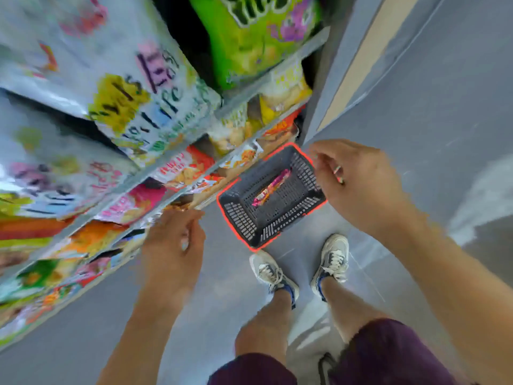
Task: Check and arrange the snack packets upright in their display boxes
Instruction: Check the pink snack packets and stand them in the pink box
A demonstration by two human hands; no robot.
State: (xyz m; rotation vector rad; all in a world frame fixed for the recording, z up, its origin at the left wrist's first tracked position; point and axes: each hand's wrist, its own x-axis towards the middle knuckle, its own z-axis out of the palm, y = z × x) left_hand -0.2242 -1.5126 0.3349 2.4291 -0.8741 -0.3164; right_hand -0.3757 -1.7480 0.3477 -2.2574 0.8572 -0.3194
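Observation:
Snack packets (155, 107) fill the tilted shelves on the left, all blurred. On the floor a dark basket with a red rim (236, 218) holds one pink packet (273, 187) lying flat. My left hand (172, 240) hovers by the edge of the lower shelf, fingers loosely curled, with nothing in it. Over the basket's right rim is my right hand (358, 184), its fingers curled. A thin pink and white sliver shows between those fingers. Whether it is a packet's edge is unclear.
Large green bags (258, 37) stand on the top shelf. The shelf unit ends at a grey upright (319, 107) behind the basket. My feet in white sneakers (330, 259) stand on the grey floor just in front of the basket.

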